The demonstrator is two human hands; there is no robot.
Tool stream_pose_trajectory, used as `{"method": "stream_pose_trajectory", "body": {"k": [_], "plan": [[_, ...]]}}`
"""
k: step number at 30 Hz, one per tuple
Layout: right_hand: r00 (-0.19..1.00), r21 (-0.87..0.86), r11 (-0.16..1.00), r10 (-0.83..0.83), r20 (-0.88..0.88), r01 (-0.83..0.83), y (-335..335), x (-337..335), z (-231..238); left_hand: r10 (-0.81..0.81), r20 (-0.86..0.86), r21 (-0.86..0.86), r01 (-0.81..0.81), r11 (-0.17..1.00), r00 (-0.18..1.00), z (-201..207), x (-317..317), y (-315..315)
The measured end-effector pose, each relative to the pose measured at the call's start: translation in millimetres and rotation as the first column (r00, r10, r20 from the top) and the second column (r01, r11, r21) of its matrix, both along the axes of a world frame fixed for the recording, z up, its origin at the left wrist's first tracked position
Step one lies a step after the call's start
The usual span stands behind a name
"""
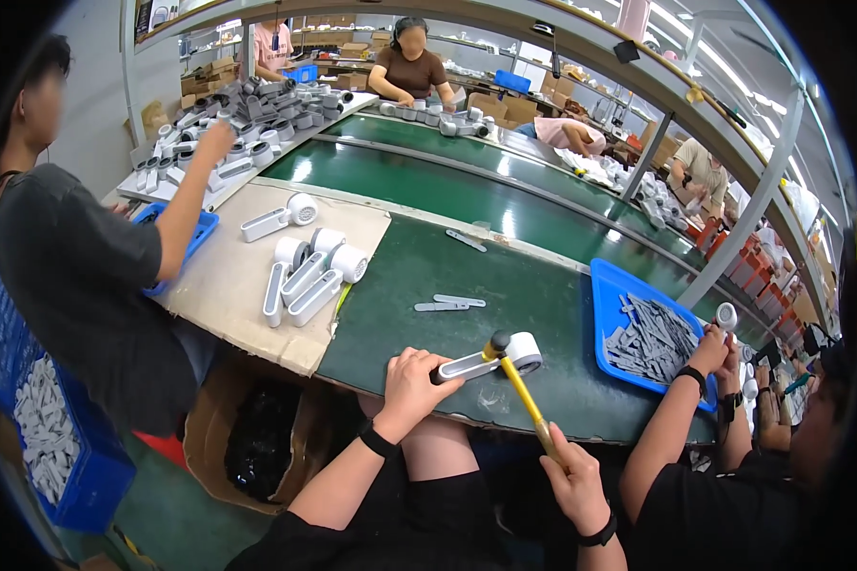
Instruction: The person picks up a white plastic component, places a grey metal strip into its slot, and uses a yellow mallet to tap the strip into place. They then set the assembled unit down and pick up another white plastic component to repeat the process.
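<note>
The left hand (411, 388) is closing around the handle of one white fan (490, 359), pinning it on the green belt (419, 271) at the near edge. The right hand (571, 476) is gripping the wooden handle of one mallet (516, 385), whose black head is resting against the fan's round head. Four more fans (305, 266) are lying on a cardboard sheet (233, 285) to the left, three of them bunched. Three grey strips (450, 303) are lying loose on the belt. One blue tray (611, 319) is holding a heap of strips too tangled to count. A co-worker's hands (716, 347) are partly covering a small part at the tray's right corner.
</note>
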State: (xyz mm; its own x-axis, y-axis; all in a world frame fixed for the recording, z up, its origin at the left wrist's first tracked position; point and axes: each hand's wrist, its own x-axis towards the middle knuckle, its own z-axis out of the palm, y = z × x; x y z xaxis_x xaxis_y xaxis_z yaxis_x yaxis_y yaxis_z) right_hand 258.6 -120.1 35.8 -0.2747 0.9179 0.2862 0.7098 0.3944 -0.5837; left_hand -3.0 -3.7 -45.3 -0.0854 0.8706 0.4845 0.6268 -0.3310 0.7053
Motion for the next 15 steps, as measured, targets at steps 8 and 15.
{"method": "stream_pose_trajectory", "body": {"k": [8, 15], "plan": [[0.997, -0.025, 0.997, -0.070, 0.029, 0.071, 3.1, 1.0, 1.9, 0.005, -0.023, 0.012, -0.005, 1.000, 1.000, 2.6, -1.7, -1.8], [0.995, -0.008, 0.998, -0.056, -0.081, 0.056, 7.5, 10.0, -15.7, -0.124, 0.007, 0.031, 0.123, 0.992, 0.992, 8.2, -3.5, -2.4]]}}
